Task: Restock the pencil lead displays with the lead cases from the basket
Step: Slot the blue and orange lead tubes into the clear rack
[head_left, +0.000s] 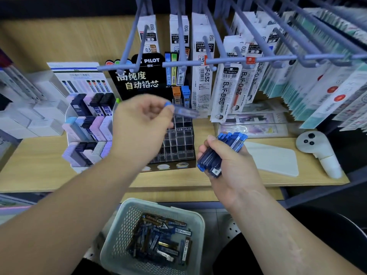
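The left hand [142, 120] pinches one case [185, 111] near its cap; the right hand [234, 165] grips a bundle [220, 153]. Cases look light, rigid and slick, so pinch the flat sides.

Setting: stationery shop. Evidence: peg hooks [182, 64] carrying rows of packaged pen refills [226, 90]; branded Pilot lead display [139, 80] with labelled clear slots on a wooden shelf [39, 161]; tiered stand [89, 132] of pastel lead cases alongside.

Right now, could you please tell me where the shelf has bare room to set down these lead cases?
Bare shelf left of the pastel lead rack, and the front strip before the Pilot display. Crowded behind, under the hanging refill packs.
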